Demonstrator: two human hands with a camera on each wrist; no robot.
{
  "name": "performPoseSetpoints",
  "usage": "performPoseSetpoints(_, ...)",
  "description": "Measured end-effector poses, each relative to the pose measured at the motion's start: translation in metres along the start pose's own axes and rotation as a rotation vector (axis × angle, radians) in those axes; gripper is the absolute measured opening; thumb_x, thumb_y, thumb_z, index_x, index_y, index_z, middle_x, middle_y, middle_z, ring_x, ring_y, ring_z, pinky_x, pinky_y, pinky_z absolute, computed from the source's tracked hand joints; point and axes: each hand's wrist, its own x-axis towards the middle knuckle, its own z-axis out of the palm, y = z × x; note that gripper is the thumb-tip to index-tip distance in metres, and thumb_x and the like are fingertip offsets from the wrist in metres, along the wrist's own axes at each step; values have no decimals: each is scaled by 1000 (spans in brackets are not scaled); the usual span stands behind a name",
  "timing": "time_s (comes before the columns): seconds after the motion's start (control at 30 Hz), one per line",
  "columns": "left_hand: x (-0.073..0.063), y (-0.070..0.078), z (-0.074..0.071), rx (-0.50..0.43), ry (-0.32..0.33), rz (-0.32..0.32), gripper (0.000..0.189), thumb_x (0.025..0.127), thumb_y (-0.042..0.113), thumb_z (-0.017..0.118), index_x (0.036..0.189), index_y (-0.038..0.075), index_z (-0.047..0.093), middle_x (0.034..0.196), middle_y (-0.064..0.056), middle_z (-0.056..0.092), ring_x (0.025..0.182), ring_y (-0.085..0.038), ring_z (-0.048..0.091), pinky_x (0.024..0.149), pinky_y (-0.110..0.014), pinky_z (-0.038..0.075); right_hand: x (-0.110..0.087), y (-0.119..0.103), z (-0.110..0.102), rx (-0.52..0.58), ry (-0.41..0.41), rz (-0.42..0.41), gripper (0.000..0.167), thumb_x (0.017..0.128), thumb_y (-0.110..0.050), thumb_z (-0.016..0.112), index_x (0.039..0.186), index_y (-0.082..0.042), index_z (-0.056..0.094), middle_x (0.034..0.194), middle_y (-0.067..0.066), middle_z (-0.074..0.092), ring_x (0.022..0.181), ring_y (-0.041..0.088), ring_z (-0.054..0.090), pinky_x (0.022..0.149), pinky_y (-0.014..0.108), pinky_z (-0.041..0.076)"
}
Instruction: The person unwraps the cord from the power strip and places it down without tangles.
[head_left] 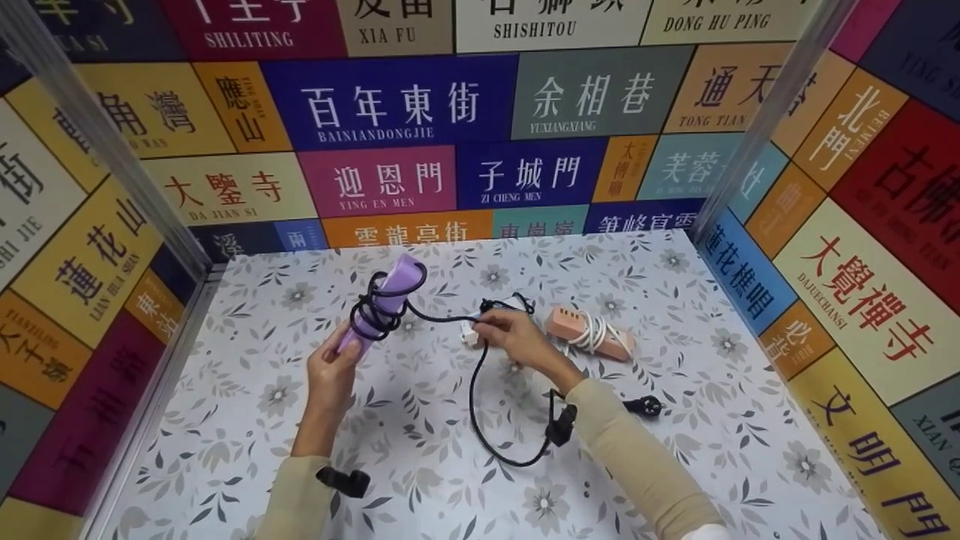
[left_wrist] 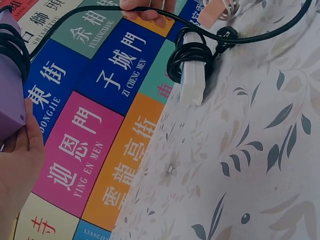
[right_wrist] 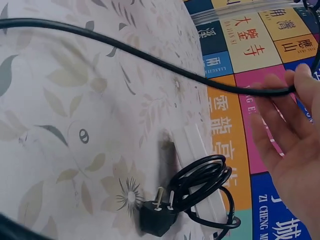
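Note:
My left hand (head_left: 332, 373) grips the lower end of a purple power strip (head_left: 391, 294), held tilted above the table. Several loose turns of black cord (head_left: 442, 319) wrap around the strip. From there the cord runs across to my right hand (head_left: 523, 339), which pinches it between thumb and fingers. Beyond that pinch it hangs in a loop and passes behind the right forearm. A black plug (head_left: 646, 406) lies on the table to the right of that forearm. The strip's sockets do not show in the head view.
Behind the right hand lies a white power strip (left_wrist: 192, 90) with its own black cord coiled round it. To its right is a pink power strip (head_left: 568, 322) bound with white cord. Sign-patterned walls (head_left: 390, 101) enclose the flower-print table (head_left: 405, 450) at the back and sides.

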Motion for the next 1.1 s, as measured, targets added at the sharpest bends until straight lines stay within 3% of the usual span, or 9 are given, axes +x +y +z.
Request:
performPoseSetpoints(0.17,-1,1,0,48,30,-33,45,93,-4,60,137,-11,52,116,0,73,111,-11,67,101,-21,52,4,-14,-4,-20,169,38,23,97,-18,66,111,-2,76,94,25,72,86,38,64,74,30,54)
performPoseSetpoints(0.4,-3,3,0,169,47,-77,53,93,-4,56,139,-23,39,114,2,71,110,-9,66,99,-19,52,12,-41,-8,-20,324,62,25,90,-30,76,108,-13,79,98,8,76,85,12,67,76,21,55)
performPoseSetpoints(0.53,-3,3,1,172,58,-91,53,92,-6,56,139,-23,39,115,0,71,109,-9,66,98,-19,52,19,-58,-11,48,338,57,26,89,-29,77,108,-11,79,103,8,77,87,9,71,81,25,60)
performPoseSetpoints(0.73,-3,1,2,187,57,-124,54,92,-8,53,141,-23,35,123,-4,67,111,-8,64,100,-19,51,25,-75,-22,87,378,14,25,88,-26,78,105,-8,80,88,0,75,83,13,69,79,30,60)
performPoseSetpoints(0.9,-4,-2,2,220,65,-157,54,93,-7,52,142,-22,35,124,-3,64,112,-7,63,100,-18,50,24,-85,-29,155,403,91,28,89,-22,77,111,-5,77,89,-4,76,83,11,71,84,29,60)
performPoseSetpoints(1.0,-4,-4,3,232,77,-164,53,92,-7,53,141,-21,39,120,-1,64,110,-8,63,98,-19,51,20,-90,-31,246,409,126,31,92,-19,74,117,-2,74,91,-7,76,84,9,71,88,26,58)
performPoseSetpoints(1.1,-3,-4,4,257,89,-176,51,93,-5,55,141,-18,42,120,-2,65,108,-8,64,97,-19,51,14,-94,-33,420,386,88,26,94,-13,71,116,0,74,86,-6,76,84,8,69,89,23,57)
